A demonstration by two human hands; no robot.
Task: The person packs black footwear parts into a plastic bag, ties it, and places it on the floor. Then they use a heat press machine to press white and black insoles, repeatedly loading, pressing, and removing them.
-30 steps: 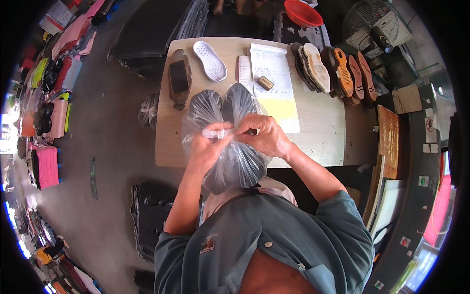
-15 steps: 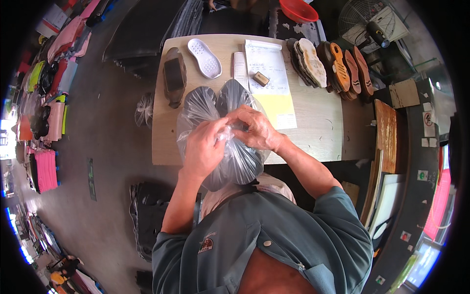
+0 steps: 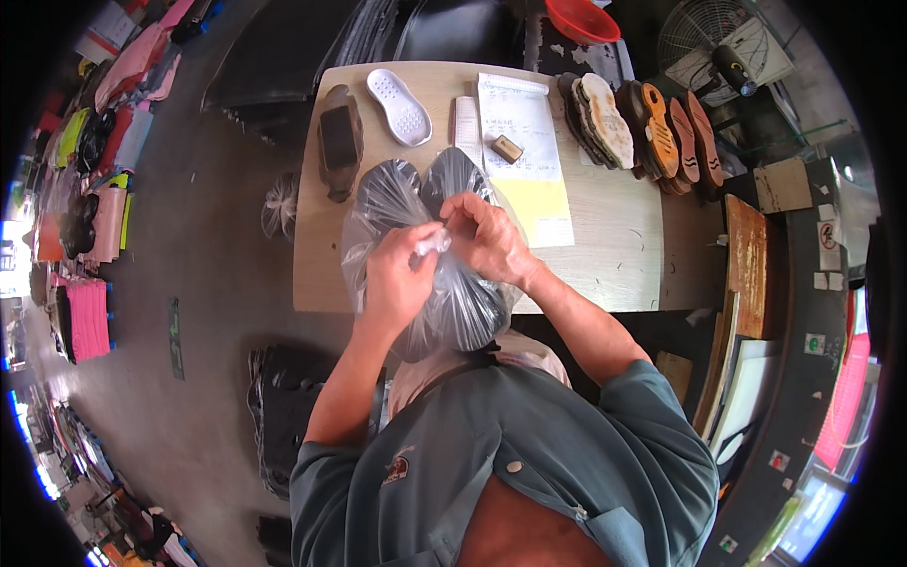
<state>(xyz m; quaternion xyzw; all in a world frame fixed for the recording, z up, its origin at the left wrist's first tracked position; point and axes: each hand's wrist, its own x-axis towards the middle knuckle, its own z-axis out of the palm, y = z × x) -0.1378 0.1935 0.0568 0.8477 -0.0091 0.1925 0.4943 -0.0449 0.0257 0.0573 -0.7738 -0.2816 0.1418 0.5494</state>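
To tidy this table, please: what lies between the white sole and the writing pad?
A narrow printed paper lies there, in the head view.

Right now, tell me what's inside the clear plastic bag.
Dark, rounded shapes show through the plastic bag. The hands and bunched plastic hide its middle; their exact number cannot be told.

Bag (image 3: pixel 453 317): thin clear plastic, wrinkled, glossy. Tabletop (image 3: pixel 605 274): pale wood-grain finish, smooth, low sheen. Pale sole (image 3: pixel 399 107), far left: smooth, plastic-looking. Notepad (image 3: pixel 518 121): matt paper. Basin (image 3: pixel 582 21), far right: glossy red plastic. Upright board (image 3: pixel 747 265), right: rough, worn face. Shirt (image 3: pixel 435 444), near: smooth matt cloth.
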